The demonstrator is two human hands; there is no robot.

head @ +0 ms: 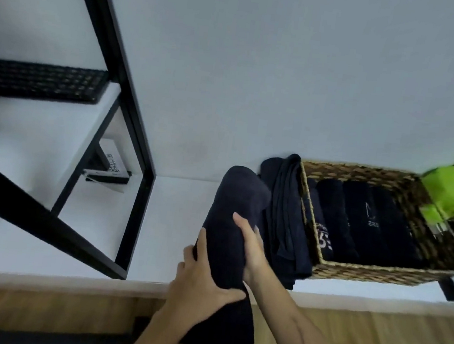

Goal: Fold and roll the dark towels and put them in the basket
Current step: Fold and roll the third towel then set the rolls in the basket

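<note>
Rolling a dark towel (235, 229) at the white bench (174, 222), we grip it with both hands beside the basket (378, 274).

Our left hand (201, 285) and right hand (251, 248) have their fingers clenched round the roll, held above the bench edge. We judge it rolled; next it must go right, over the folded towels (286, 215), into the basket's remaining space beside the rolls (361, 224) already inside.

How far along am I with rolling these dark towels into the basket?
Done: several rolled towels already lie side by side in the wicker basket. In hand: your left hand and right hand grip a rolled towel. Left: a pile of dark towels waits beside the basket.
</note>
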